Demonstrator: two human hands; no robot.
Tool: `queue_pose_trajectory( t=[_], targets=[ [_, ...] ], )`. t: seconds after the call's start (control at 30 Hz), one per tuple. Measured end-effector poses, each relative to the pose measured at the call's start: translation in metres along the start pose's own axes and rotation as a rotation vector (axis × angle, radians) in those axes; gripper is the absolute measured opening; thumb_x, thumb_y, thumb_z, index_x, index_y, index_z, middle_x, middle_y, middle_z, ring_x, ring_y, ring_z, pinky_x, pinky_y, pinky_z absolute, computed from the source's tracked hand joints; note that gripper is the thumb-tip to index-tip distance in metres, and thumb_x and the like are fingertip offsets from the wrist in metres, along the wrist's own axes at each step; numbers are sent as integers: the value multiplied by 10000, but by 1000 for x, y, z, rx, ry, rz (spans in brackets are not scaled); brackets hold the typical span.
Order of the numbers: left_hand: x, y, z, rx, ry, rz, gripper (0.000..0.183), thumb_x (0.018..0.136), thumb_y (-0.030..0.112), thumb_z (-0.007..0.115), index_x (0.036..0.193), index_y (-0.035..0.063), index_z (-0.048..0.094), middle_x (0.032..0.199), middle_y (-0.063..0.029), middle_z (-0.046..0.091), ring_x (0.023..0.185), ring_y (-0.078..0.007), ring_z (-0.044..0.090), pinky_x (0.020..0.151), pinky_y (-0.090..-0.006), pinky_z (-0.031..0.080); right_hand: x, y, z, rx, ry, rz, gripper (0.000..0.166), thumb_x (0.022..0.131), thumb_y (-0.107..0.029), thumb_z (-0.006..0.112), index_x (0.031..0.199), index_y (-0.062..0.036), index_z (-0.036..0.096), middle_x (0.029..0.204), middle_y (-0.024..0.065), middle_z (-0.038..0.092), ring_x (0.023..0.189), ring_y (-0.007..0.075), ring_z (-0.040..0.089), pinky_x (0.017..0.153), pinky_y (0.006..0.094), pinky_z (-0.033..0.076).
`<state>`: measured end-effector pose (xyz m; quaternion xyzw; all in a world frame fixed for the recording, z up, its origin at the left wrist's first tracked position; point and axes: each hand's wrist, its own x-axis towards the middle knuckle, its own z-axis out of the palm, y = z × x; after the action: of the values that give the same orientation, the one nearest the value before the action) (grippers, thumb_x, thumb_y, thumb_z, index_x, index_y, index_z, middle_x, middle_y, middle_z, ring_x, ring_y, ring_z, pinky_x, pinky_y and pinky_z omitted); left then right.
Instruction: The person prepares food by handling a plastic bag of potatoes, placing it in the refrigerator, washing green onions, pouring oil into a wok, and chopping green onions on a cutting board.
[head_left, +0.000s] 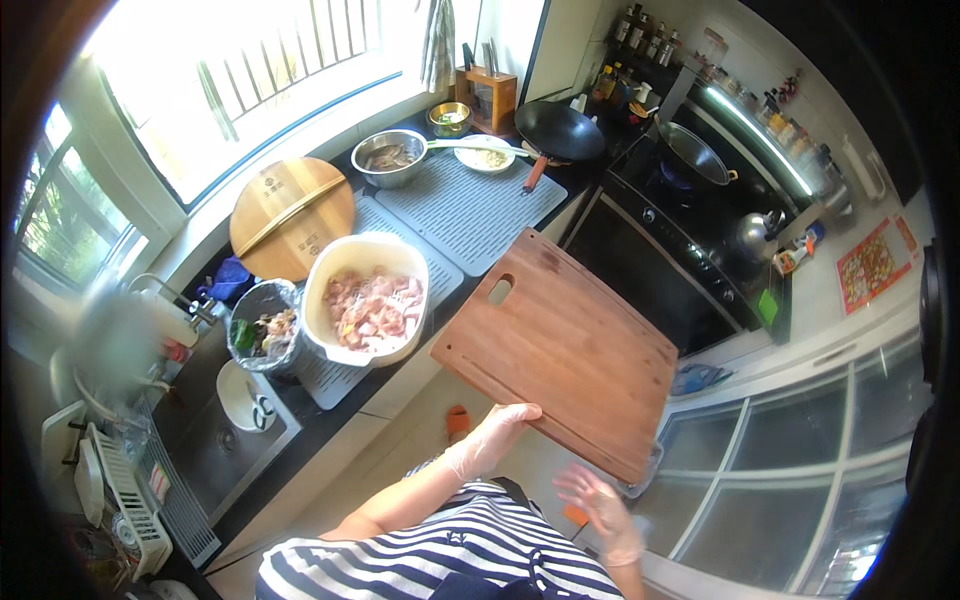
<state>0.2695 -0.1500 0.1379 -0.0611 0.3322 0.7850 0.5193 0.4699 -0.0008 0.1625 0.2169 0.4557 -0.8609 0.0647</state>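
My left hand (496, 435), in a clear thin glove, grips the near edge of a wooden cutting board (570, 345), thumb on top and the fingers hidden beneath. The board hangs in the air in front of me, tilted, its handle slot towards the counter. My right hand (600, 506), also gloved and slightly blurred, is apart from the board by its near right corner, fingers spread with nothing in them. On the counter to the left, a cream plastic basin (315, 330) holds cut raw meat (375, 307).
Beside the basin stand a lined waste bin (251, 360) and a round wooden lid (262, 202). A steel bowl (394, 178), a plate (495, 166) and a black wok (559, 131) sit farther back. The stove (675, 217) is at right, the sink (217, 465) at left.
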Motion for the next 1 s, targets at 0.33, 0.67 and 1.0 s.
queue_pose_trajectory(
  t=[0.33, 0.67, 1.0],
  targets=[
    [99, 63, 3, -33, 159, 53, 341, 820, 157, 613, 1118, 2, 554, 1133, -47, 566, 1087, -145, 487, 969, -286, 356, 208, -27, -45, 790, 422, -216, 455, 763, -66, 657, 1183, -32, 486, 1181, 100, 539, 1113, 270, 488, 996, 428, 382],
    [208, 45, -28, -288, 261, 286, 210, 839, 152, 598, 1005, 25, 612, 1075, -50, 607, 1024, -153, 528, 957, -306, 374, 344, -94, -137, 625, 110, 125, 485, 726, -14, 658, 1182, -44, 492, 1179, 97, 542, 1096, 262, 503, 956, 423, 409],
    [289, 48, -37, -537, 326, 631, 137, 782, 86, 649, 906, 32, 625, 967, -62, 645, 964, -172, 574, 945, -333, 415, 477, -137, -165, 479, -216, 404, 362, 752, 20, 614, 1104, -10, 535, 1100, 89, 580, 1039, 220, 539, 960, 374, 417]
  ],
)
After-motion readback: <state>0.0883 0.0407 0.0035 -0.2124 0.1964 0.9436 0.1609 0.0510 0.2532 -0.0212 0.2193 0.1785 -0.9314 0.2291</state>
